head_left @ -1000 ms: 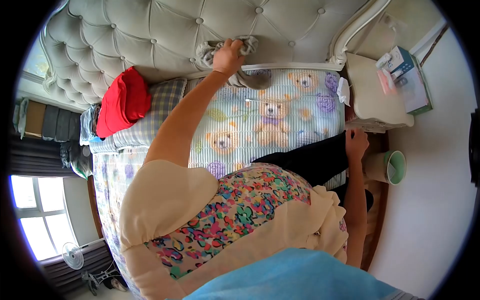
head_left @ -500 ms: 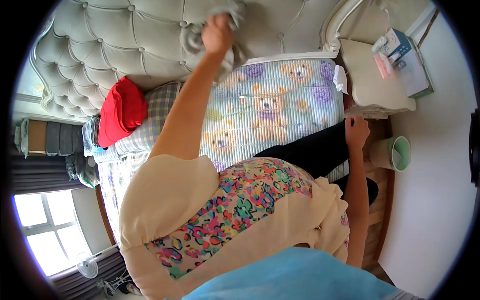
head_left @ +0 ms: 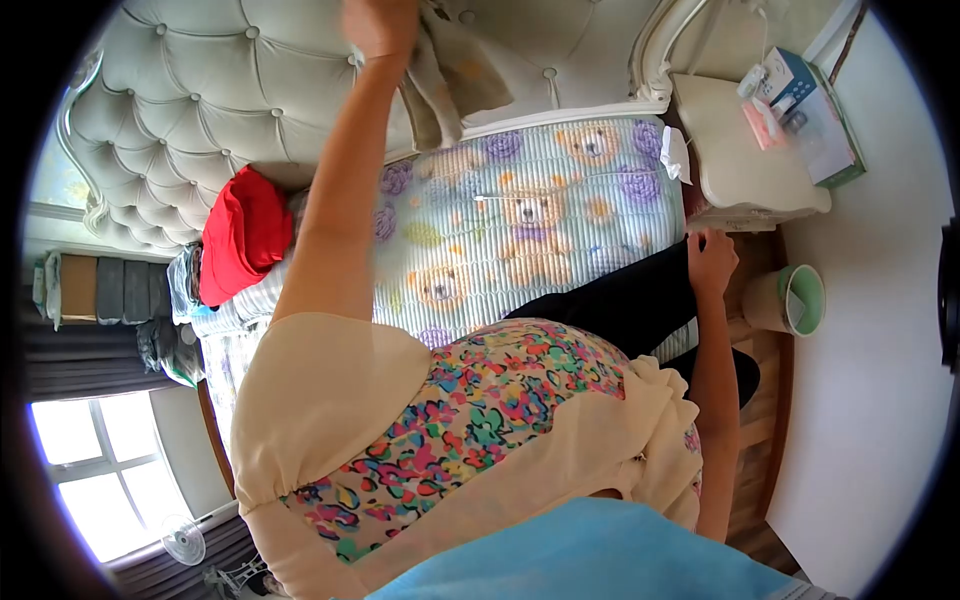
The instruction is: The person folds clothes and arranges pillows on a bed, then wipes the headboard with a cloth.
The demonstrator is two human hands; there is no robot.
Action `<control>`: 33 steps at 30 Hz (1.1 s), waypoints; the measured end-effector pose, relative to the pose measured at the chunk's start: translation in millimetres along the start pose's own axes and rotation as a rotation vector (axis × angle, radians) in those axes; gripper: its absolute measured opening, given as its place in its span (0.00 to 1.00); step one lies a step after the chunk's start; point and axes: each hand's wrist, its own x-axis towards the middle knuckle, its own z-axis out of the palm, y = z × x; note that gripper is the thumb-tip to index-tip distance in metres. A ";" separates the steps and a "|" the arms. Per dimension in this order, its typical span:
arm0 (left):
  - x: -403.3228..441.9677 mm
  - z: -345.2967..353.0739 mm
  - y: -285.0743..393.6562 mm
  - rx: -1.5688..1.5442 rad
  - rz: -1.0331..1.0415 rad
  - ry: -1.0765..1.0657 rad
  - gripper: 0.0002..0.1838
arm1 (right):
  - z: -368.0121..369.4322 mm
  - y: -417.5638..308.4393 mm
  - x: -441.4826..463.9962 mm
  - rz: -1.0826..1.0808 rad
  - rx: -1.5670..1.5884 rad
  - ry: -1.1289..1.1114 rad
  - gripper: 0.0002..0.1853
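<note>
Left hand (head_left: 380,27) — higher, clamped on cloth (head_left: 445,85) | right hand (head_left: 711,263) — on trousers (head_left: 622,303), closure unclear

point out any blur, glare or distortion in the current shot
In the head view, the left hand and grey cloth look soft, probably from motion, with the hand cut off by the top edge; also in the head view, the window is blown out to white, black fills the rounded corners, and the bear-print bedding looks fairly sharp.
</note>
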 end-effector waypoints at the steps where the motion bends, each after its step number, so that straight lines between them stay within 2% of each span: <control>1: -18.0 23.6 -15.4 0.032 0.186 0.105 0.18 | 0.1 0.7 0.2 0.002 -0.004 -0.004 0.12; 2: -39.3 43.9 -32.3 0.007 0.178 -0.026 0.18 | 0.2 1.9 0.2 0.000 0.006 -0.012 0.12; 5: -110.2 54.3 -50.6 0.054 0.328 -0.298 0.23 | 2.7 4.8 -1.9 0.001 -0.004 -0.002 0.12; 9: -136.6 30.6 -58.5 -0.022 0.294 -0.367 0.25 | -1.3 4.3 -0.1 -0.016 -0.010 0.002 0.12; 11: -114.1 13.1 -53.3 -0.114 0.271 -0.452 0.25 | 5.3 5.8 0.6 -0.057 0.023 0.015 0.12; 13: -78.6 5.8 -65.9 -0.020 0.171 -0.351 0.27 | 6.4 10.9 1.9 -0.061 0.032 0.042 0.12; 14: -45.5 -12.0 -48.2 -0.032 -0.010 -0.279 0.19 | 6.0 11.6 1.1 -0.072 0.023 0.062 0.12; 15: -25.7 -23.3 -36.8 -0.142 -0.096 -0.189 0.21 | 6.8 11.1 -0.3 -0.088 0.017 0.077 0.12; 16: -10.0 -19.8 -46.7 -0.061 -0.049 -0.046 0.22 | 6.8 9.4 -0.8 -0.094 0.022 0.073 0.12; 18: 0.9 -7.3 -59.2 -0.051 -0.080 0.027 0.21 | 5.8 8.9 0.9 -0.076 0.078 0.076 0.12; 20: -23.8 17.3 -76.1 0.073 0.019 0.158 0.22 | 6.7 8.3 2.7 -0.070 0.065 0.089 0.12; 22: -73.4 34.2 -83.0 0.032 0.005 -0.112 0.24 | 6.8 9.0 0.1 -0.063 0.051 0.089 0.12; 23: -97.6 34.7 -85.1 0.071 0.097 -0.069 0.25 | 6.7 9.1 -0.3 -0.055 0.033 0.072 0.12; 24: -116.7 29.1 -83.3 0.016 0.005 -0.217 0.25 | 4.9 8.8 0.5 -0.047 0.017 0.065 0.12; 28: -151.0 12.3 -97.3 0.031 0.080 -0.516 0.24 | 2.3 2.9 -2.1 -0.054 0.047 0.078 0.12; 31: -136.4 0.1 -103.2 -0.003 0.017 -0.489 0.23 | -0.6 7.7 0.9 -0.051 0.113 0.075 0.12; 32: -119.8 -1.2 -106.4 -0.043 -0.050 -0.410 0.23 | -1.5 7.8 -0.3 -0.061 0.091 0.074 0.12; 33: -94.9 -7.9 -98.5 -0.028 -0.010 -0.213 0.21 | -2.3 7.3 -2.0 -0.075 0.071 0.068 0.11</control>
